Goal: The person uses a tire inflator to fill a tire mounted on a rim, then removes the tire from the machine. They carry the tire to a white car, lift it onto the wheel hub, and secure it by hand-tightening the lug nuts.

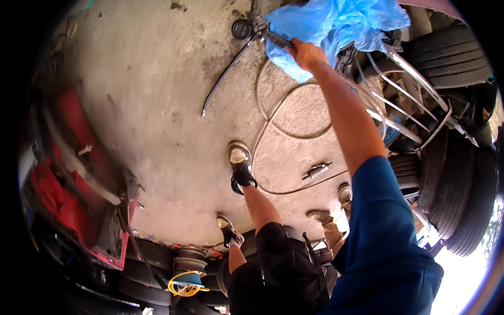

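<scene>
Head view: a tyre inflator (pixel 276 39) sits at twelve o'clock, dark grey along its handle, with a round black gauge (pixel 242 29) and a slim dark hose (pixel 227 65) trailing toward seven o'clock to a metal tip; the right hand (pixel 310 55) closes around the handle's end, blue plastic (pixel 336 23) lies at one o'clock, stacked tyres (pixel 449 56) at two

"What's the bag (pixel 338 23) at one o'clock made of?"
"Thin plastic, glossy and crinkled."
"And the gauge (pixel 242 30) at twelve?"
"Its round casing looks like dark plastic."
"The frame (pixel 417 77) at two?"
"Smooth metal tubing, shiny along the bars."
"Tyres (pixel 454 194) at three?"
"Matt rubber, grooved."
"Sleeve (pixel 386 220) at four?"
"Soft-looking cloth, matt."
"And the floor (pixel 163 131)?"
"Concrete by its look, rough and dull."
</scene>
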`<state>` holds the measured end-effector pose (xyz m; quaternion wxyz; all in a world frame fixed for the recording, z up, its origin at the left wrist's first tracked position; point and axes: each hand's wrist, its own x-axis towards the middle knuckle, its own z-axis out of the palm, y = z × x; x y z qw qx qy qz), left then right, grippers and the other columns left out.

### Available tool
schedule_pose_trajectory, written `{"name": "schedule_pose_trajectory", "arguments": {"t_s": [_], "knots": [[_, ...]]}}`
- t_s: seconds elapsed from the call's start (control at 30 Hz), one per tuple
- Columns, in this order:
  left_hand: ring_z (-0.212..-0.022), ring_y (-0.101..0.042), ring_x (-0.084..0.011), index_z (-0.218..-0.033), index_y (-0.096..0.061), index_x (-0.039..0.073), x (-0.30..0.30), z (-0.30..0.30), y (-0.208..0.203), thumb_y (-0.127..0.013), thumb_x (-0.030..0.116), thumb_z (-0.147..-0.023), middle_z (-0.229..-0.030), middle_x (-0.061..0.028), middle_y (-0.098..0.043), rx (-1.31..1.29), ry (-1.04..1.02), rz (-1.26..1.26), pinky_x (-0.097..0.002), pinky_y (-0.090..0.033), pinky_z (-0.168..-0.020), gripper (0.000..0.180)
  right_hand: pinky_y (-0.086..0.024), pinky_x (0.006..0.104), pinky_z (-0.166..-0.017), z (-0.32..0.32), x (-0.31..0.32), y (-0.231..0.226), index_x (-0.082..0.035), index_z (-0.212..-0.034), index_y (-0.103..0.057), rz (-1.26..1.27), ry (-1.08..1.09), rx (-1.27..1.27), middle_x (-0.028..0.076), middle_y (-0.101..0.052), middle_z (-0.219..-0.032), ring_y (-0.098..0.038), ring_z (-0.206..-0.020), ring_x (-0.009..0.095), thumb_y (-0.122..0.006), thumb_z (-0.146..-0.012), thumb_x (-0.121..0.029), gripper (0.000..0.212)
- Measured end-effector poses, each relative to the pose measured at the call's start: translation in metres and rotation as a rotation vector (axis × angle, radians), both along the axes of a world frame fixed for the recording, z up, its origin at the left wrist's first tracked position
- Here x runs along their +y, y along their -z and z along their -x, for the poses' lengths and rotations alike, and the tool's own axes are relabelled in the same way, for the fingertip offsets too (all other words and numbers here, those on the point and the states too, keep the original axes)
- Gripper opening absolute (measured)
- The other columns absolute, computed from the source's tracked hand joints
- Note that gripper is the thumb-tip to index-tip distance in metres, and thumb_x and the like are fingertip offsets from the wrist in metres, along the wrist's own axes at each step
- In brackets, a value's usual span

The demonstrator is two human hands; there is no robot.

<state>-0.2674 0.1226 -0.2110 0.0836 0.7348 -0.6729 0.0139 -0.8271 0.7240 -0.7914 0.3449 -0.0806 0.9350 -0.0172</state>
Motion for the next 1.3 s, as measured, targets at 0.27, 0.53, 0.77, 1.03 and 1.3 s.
{"name": "schedule_pose_trajectory", "arguments": {"t_s": [0.27, 0.53, 0.77, 1.03, 1.3], "knots": [[-0.130, -0.049, -0.0301, -0.131, -0.060, 0.008, -0.001, -0.006, -0.007, -0.049, 0.045, -0.096, -0.142, -0.0098, -0.054, -0.007, -0.050, 0.011, -0.0469, -0.039, -0.111, 0.052, -0.053, 0.0508, -0.085, -0.032, 0.024, -0.016, -0.025, -0.130, -0.053, -0.100, -0.023, -0.091, 0.015, -0.072, -0.103, -0.068, -0.105, 0.036, -0.042, -0.101, -0.056, 0.044], [-0.129, -0.050, -0.0299, -0.129, -0.061, 0.009, -0.013, -0.005, -0.014, -0.051, 0.042, -0.096, -0.141, -0.0104, -0.055, 0.010, -0.065, 0.010, -0.0474, -0.040, -0.109, 0.049, -0.033, 0.0533, -0.109, -0.040, 0.046, -0.009, -0.010, -0.141, -0.042, -0.326, -0.094, -0.019, 0.014, -0.055, -0.138, -0.050, -0.130, 0.031, -0.044, -0.099, -0.023, 0.044], [-0.128, -0.050, -0.0297, -0.128, -0.062, 0.009, -0.025, -0.010, -0.018, -0.053, 0.040, -0.095, -0.140, -0.0109, -0.055, 0.030, -0.084, 0.009, -0.0479, -0.041, -0.108, 0.046, -0.035, 0.0579, -0.106, -0.078, 0.048, -0.015, -0.006, -0.140, -0.044, -0.409, -0.039, 0.000, 0.017, -0.053, -0.139, -0.049, -0.132, 0.030, -0.045, -0.098, -0.018, 0.044], [-0.127, -0.051, -0.0296, -0.126, -0.063, 0.010, -0.045, -0.027, -0.033, -0.055, 0.038, -0.095, -0.140, -0.0115, -0.055, 0.070, -0.096, 0.033, -0.0485, -0.042, -0.107, 0.043, -0.033, 0.0589, -0.107, -0.195, -0.002, -0.023, -0.010, -0.132, -0.052, -0.319, -0.005, -0.202, 0.013, -0.056, -0.132, -0.050, -0.128, 0.029, -0.043, -0.099, -0.020, 0.036], [-0.126, -0.052, -0.0294, -0.124, -0.065, 0.010, -0.105, -0.106, -0.098, -0.057, 0.035, -0.094, -0.139, -0.0122, -0.056, 0.329, -0.225, 0.153, -0.0490, -0.044, -0.106, 0.040, -0.035, 0.0613, -0.103, -0.330, -0.112, -0.058, -0.010, -0.120, -0.060, -0.120, 0.053, -0.367, 0.017, -0.061, -0.126, -0.056, -0.122, 0.033, -0.051, -0.091, -0.020, 0.032]]}}
